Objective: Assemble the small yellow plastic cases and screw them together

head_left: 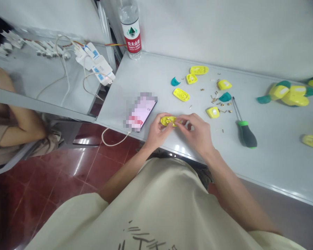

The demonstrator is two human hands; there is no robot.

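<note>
Close to the table's front edge, my left hand [158, 130] grips a yellow plastic shell half [168, 120] with small metal parts inside it. The fingers of my right hand [197, 132] are pinched at the shell's right end; whatever they hold there is too small to make out. Beyond my hands lie another yellow shell half [181, 94], a small yellow piece [191, 78] and a teal cap [175, 82]. Right of them are a teal piece [225, 97], a yellow block [213, 112] and several small brass-coloured bits [214, 99].
A green-and-black screwdriver [246, 133] lies to the right, with yellow-and-teal pieces [289, 93] farther along. On the left are a phone [143, 113] on a white cable [112, 144] and a water bottle [131, 34]. Another person's arm [26, 121] shows at far left.
</note>
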